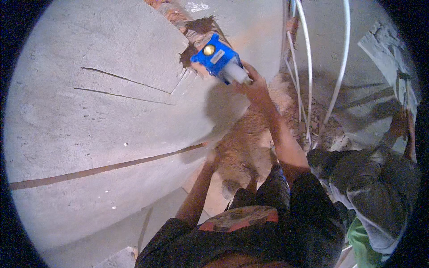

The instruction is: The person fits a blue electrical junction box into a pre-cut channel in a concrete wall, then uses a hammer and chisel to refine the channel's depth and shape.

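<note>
Closest to me on the feed, it's the black shirt [317, 219] filling the bottom of the view, and beyond it both forearms reach for the wall [134, 129]. Up top is the blue box [219, 56], set over the ragged broken-out hole [201, 25] at the lower end of a rough brick channel [175, 14]. The right hand [254, 85] has it, fingers curled round the white cylinder [235, 72] on its lower end. Down by the rubble [243, 138], the left hand [212, 160] blurs against the base of the wall; I can't tell whether its fingers are spread or closed.

Now, the fine work, as I judge it: keep the box level with the wall face, and don't let that one-ended grip twist it. A second hand on the upper corner would steady it nicely. I can't make out from here whether the back touches masonry, so I'd feel for crumbs on the broken edge before pressing. I'd also watch the brass disc [208, 50] and keep grit off it. Over on the right, white pipes [308, 67] hang clear of the wrist, and a co-worker in grey [371, 192] crouches nearby.
</note>
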### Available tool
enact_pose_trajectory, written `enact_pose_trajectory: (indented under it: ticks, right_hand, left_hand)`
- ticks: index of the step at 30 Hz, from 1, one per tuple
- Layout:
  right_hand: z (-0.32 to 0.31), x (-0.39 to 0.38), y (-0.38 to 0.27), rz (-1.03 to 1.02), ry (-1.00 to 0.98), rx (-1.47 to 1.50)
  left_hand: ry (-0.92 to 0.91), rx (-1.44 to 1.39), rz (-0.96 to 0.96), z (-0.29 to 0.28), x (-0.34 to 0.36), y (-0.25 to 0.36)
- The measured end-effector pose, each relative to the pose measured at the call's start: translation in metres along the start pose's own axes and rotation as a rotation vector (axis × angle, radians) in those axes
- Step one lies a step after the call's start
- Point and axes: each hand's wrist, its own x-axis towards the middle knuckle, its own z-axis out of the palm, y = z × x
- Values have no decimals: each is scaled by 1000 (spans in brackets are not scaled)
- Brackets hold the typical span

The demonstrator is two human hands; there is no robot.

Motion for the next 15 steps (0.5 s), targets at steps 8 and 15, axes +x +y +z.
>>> enact_pose_trajectory:
  ticks: [8,15]
  right_hand:
    - [-27,-92,-39,-194,142,-521]
    - [-36,-171,-107,-317,13,-598]
  left_hand:
    - [-319,-1552,19,-105,12,150]
    - [-557,-1692,75,-91,-17,153]
